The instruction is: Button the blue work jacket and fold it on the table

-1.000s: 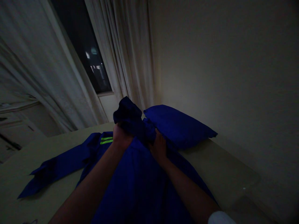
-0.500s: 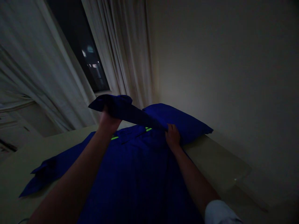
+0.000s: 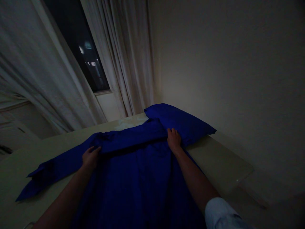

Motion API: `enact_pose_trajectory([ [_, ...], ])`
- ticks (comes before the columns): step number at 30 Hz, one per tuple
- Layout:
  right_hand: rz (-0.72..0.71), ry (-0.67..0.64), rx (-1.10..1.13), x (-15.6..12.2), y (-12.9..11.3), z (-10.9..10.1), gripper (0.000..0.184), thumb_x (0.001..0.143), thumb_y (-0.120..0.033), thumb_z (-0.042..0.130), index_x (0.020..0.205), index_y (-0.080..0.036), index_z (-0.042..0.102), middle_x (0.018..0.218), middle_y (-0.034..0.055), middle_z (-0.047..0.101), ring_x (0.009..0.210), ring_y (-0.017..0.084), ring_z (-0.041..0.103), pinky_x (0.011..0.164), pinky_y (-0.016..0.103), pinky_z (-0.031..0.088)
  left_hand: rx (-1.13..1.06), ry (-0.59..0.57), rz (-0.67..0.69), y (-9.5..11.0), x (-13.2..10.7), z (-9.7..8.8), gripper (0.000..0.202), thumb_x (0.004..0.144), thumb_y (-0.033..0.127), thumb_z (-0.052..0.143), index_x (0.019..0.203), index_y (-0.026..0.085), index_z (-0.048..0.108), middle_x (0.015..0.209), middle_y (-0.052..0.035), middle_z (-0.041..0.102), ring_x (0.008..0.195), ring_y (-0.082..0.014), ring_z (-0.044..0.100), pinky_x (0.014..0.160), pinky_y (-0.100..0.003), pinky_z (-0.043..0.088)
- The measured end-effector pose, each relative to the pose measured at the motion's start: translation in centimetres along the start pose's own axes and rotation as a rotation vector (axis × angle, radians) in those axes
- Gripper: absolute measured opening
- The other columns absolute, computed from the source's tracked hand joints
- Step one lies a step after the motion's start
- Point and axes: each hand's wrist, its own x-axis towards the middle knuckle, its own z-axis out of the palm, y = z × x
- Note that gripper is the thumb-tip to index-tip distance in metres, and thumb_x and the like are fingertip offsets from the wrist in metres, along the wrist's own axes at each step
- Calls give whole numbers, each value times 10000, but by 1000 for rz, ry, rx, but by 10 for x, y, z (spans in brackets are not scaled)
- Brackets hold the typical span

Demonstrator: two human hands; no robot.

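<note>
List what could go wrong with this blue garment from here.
The band of cloth lying across the blue garment might wrinkle if the left hand and right hand pull unevenly. The right hand, close beside the blue pillow, might nudge it. In this dim light, with blue against blue, a crease could be missed.

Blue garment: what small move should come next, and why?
I'd probably use the left hand to fold the outstretched sleeve inward: it extends leftward, while a cloth strip, apparently the other sleeve, already lies across the garment. The left hand is close to that outstretched sleeve.
</note>
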Motion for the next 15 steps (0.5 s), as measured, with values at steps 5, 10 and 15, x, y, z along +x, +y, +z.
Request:
enact_pose_trajectory([
  [5, -204, 25, 33, 1, 5, -3, 386, 991, -74, 478, 1265, -242, 692, 1226, 136, 633, 1146, 273, 539, 910, 373, 393, 266, 107, -5, -14, 11, -4, 457, 700, 323, 796, 1102, 133, 689, 1012, -153, 759, 1013, -337, 736, 856, -467, 616],
  [10, -70, -32, 13, 0, 11, 1, 329, 981, -90, 514, 1176, -224, 742, 1168, 133, 651, 1098, 265, 558, 877, 364, 361, 458, 129, 75, -9, 14, -13, 401, 753, 385, 771, 1078, 155, 724, 994, -121, 772, 971, -307, 746, 890, -431, 606],
  [15, -77, -13, 32, -1, 12, 9, 333, 965, -91, 516, 1173, -216, 744, 1144, 133, 667, 1087, 274, 570, 861, 372, 346, 683, 423, 173, -3, 6, -73, 441, 902, 399, 570, 1249, 127, 599, 1258, -199, 682, 1307, -412, 576, 1081, -628, 462],
])
